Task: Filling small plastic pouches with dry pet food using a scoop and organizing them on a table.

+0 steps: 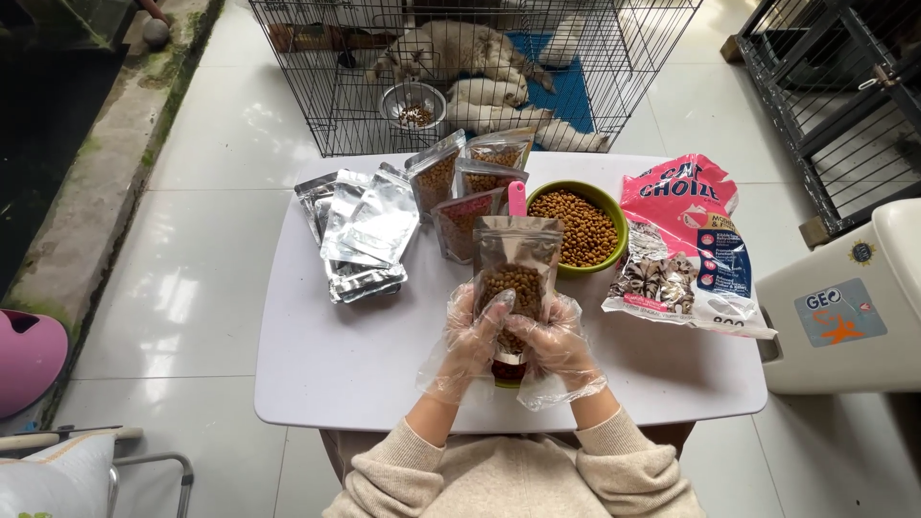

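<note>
White table (pixel 336 374): pouch (pixel 516 264) base behind gloved fingers (pixel 499 305).

Two hands in loose clear plastic gloves, raised together at centre. Left hand (pixel 472 338) curled, fingers (pixel 496 309) pointing up. Right hand (pixel 554 341) curled beside it, fingertips nearly meeting. Beige knitted sleeves cover both forearms, angled inward from body.

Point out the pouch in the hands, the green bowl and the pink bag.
pouch (pixel 516 251), head view, upper clear front.
green bowl (pixel 618 223), head view, right rim.
pink bag (pixel 677 192), head view, pink top part.
</note>
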